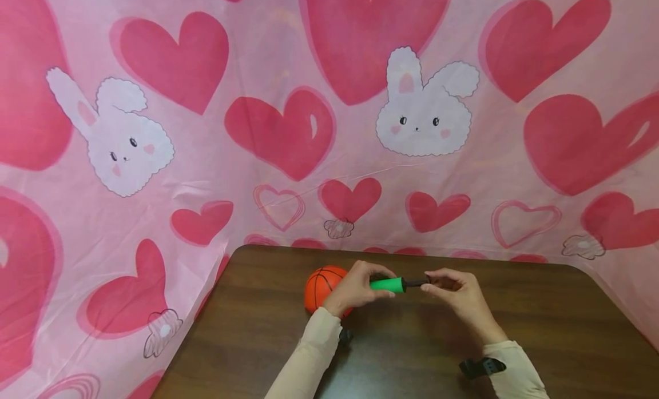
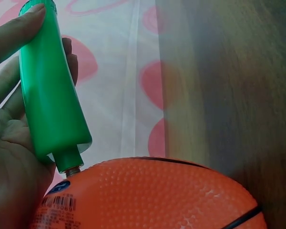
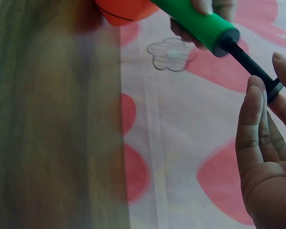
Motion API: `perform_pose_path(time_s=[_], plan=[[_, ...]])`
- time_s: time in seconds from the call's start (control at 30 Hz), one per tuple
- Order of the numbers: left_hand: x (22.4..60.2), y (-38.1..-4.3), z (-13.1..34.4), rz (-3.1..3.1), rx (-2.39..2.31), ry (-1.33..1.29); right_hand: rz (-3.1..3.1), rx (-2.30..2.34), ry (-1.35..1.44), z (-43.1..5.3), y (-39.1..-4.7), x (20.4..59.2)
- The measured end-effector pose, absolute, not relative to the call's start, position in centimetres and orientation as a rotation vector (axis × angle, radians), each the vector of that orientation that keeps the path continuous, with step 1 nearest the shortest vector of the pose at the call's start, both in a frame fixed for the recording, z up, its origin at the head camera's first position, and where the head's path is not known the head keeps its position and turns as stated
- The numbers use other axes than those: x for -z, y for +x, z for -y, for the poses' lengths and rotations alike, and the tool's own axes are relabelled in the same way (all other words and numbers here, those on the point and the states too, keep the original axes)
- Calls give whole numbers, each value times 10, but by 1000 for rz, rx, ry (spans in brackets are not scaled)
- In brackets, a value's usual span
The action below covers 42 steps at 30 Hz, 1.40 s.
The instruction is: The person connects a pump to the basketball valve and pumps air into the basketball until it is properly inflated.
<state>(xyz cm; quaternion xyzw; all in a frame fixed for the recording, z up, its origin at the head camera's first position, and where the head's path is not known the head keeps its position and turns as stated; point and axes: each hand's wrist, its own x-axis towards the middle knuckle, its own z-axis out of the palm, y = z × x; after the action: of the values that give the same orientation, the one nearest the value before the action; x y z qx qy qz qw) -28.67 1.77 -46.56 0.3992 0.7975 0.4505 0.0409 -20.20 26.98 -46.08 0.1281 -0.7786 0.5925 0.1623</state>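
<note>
A green hand pump [image 1: 388,285] lies almost level above the table, its barrel gripped by my left hand [image 1: 355,286]. At the other end, the fingertips of my right hand [image 1: 460,290] pinch the small black handle [image 3: 275,90] of the pump. The black rod [image 3: 248,61] is drawn out of the barrel. An orange toy basketball [image 1: 318,283] with black lines sits behind and left of my left hand, partly hidden by it. In the left wrist view, the pump's narrow end meets the ball [image 2: 152,195] beside a blue label and printed text.
Under the hands is a dark wood-grain table [image 1: 401,353] with rounded back corners. A pink cloth [image 1: 360,159] with hearts and rabbits hangs behind and along its sides. Black straps [image 1: 481,367] circle the wrists.
</note>
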Motion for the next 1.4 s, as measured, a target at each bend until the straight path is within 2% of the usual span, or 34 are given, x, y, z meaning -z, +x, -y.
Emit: perform_pose_path(time_s=[0.33,0.9,1.4], plan=[[467,-286,-20,-2435,-1347,1227,2243,-1771,385,-253,-206,475],[463,-284,-20,-2444,-1341,1230,2294,-1705,335,-252,-204,470],[464,-286,-18,-2406,-1397,1224,2314,-1577,357,-276,-198,449]])
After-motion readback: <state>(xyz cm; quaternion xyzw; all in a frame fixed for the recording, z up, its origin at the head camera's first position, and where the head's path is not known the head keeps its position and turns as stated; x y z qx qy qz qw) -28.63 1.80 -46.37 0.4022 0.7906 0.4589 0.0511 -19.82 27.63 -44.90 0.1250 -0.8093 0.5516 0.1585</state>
